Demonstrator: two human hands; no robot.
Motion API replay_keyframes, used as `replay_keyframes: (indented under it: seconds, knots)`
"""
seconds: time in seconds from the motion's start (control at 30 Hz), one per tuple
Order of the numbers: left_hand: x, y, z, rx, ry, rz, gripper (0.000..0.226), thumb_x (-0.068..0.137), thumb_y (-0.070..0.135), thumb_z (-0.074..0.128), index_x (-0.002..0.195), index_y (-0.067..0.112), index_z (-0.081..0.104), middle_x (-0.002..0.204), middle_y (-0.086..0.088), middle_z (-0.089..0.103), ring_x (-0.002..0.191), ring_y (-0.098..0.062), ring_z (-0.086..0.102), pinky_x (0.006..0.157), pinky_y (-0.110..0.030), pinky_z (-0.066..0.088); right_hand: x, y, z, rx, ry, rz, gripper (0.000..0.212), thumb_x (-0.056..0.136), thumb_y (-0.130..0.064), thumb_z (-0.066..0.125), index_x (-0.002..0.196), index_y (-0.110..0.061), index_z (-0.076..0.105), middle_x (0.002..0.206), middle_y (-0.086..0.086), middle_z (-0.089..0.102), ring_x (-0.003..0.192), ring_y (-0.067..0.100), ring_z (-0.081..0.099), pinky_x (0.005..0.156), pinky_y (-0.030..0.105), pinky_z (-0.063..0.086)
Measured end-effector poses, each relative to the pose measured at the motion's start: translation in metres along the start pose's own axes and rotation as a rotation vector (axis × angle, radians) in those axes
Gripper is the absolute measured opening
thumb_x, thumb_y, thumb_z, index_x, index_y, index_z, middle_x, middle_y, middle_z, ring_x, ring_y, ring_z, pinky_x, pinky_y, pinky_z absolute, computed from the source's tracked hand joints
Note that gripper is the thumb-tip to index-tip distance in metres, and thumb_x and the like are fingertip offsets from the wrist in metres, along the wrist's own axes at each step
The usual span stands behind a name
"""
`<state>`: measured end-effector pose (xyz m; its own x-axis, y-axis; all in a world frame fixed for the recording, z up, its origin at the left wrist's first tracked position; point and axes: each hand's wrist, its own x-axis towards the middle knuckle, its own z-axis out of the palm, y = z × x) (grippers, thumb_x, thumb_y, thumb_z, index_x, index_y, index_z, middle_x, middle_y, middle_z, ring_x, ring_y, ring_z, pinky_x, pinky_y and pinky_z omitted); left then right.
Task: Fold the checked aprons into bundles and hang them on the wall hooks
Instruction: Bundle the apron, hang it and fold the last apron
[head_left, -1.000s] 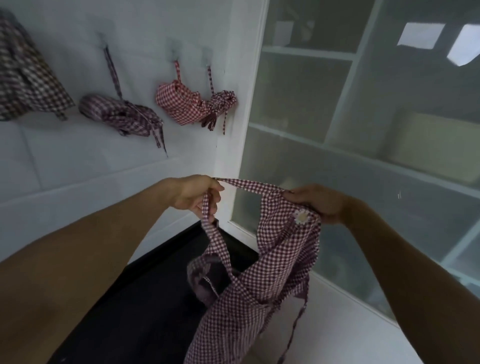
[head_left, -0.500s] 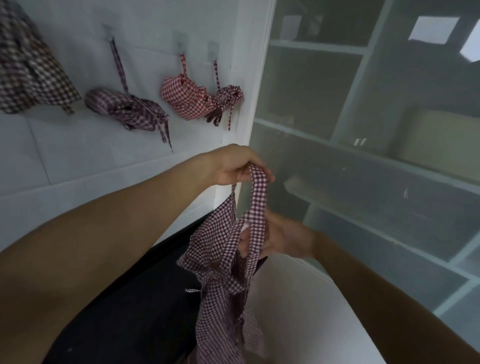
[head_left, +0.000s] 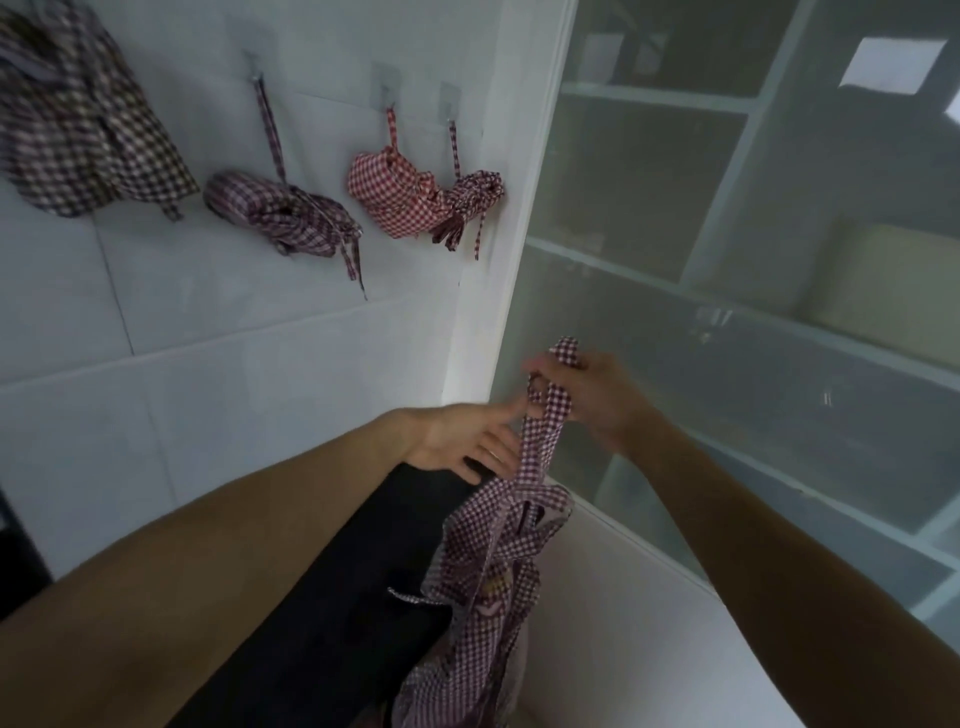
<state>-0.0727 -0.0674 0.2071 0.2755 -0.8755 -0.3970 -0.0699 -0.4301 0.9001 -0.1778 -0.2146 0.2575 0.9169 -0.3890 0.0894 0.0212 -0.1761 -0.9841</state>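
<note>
In the corner where the white tiled wall (head_left: 223, 395) meets the frosted glass cabinet (head_left: 753, 322), the head view, the only 1 supplied, is showing a transfer of the apron between hands. The right hand (head_left: 597, 397), which was lower and cupping the cloth half a second ago, is now gripping the neck strap (head_left: 551, 400) near its top, fingers curled round it, with a short loop of strap standing above the knuckles. The left hand (head_left: 467, 441), which was clenching that strap and lifting it, is now lying released, fingers straight and spread, its fingertips (head_left: 514, 410) just touching the strap. In my judgement this is placing the load on the right hand and freeing the left to begin gathering the cloth; folding itself is not yet begun on this piece. The checked apron (head_left: 493, 571) is hanging loose from the strap in front of the person, between the 2 forearms and above a dark surface (head_left: 332, 613), bunched and twisted, with a thin tie (head_left: 410, 598) sticking out to the left and a pale printed patch partly showing in the folds. On the wall, 3 tied bundles (head_left: 400, 200) are hanging by their straps from hooks (head_left: 387, 85), the right 2 touching each other; farther left a larger checked cloth (head_left: 88, 135) is hanging unbundled, its hook out of view.
</note>
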Motion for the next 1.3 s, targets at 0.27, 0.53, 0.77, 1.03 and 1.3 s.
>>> replay_keyframes:
  seconds: [0.27,0.53,0.77,1.03,1.3]
  knots:
    - [0.006,-0.040,0.015,0.170,0.170,0.075,0.069,0.078,0.067,0.066,0.091,0.000,0.068,0.088,-0.022,0.070,0.078,-0.022,0.070,0.104,-0.042,0.044,0.012,-0.023,-0.019,-0.006,0.048,0.016,0.007,0.085,-0.001,0.069,0.091,0.003,0.070,0.074,0.009,0.073,0.063,0.017,0.070,0.056,0.022,0.055]
    - [-0.021,-0.025,-0.048,0.371,0.737,-0.044,0.029,0.084,-0.002,0.057,0.059,0.011,0.047,0.062,-0.003,0.048,0.056,-0.013,0.045,0.047,-0.023,0.033,-0.005,-0.019,-0.062,-0.628,0.011,0.090,0.030,0.056,-0.015,0.096,0.078,-0.006,0.077,0.056,0.002,0.057,0.039,0.004,0.037,0.037,0.018,0.028]
    - [-0.013,-0.050,-0.061,0.003,0.945,0.028,0.023,0.099,0.016,0.055,0.077,0.011,0.056,0.090,-0.018,0.066,0.072,-0.023,0.059,0.073,-0.042,0.057,0.006,-0.019,-0.060,-0.873,0.511,-0.244,0.038,0.083,-0.022,0.077,0.113,-0.009,0.058,0.102,0.014,0.066,0.093,0.032,0.063,0.078,0.038,0.048]
    - [-0.031,-0.036,-0.056,-0.472,0.319,0.061,0.045,0.104,0.037,0.044,0.070,0.011,0.059,0.086,-0.016,0.073,0.072,-0.021,0.072,0.067,-0.033,0.057,0.012,-0.026,-0.087,-0.141,0.092,0.187,0.018,0.094,-0.005,0.055,0.096,-0.001,0.072,0.096,0.014,0.075,0.100,0.033,0.069,0.079,0.042,0.062]
    - [-0.036,-0.021,-0.079,-0.258,0.463,0.094,0.039,0.098,0.039,0.056,0.077,0.006,0.061,0.052,-0.004,0.048,0.040,-0.015,0.044,0.040,-0.023,0.040,0.005,-0.025,-0.098,0.404,-0.034,0.290,0.028,0.088,-0.011,0.050,0.061,-0.010,0.058,0.049,0.003,0.050,0.042,0.011,0.053,0.061,0.035,0.062]
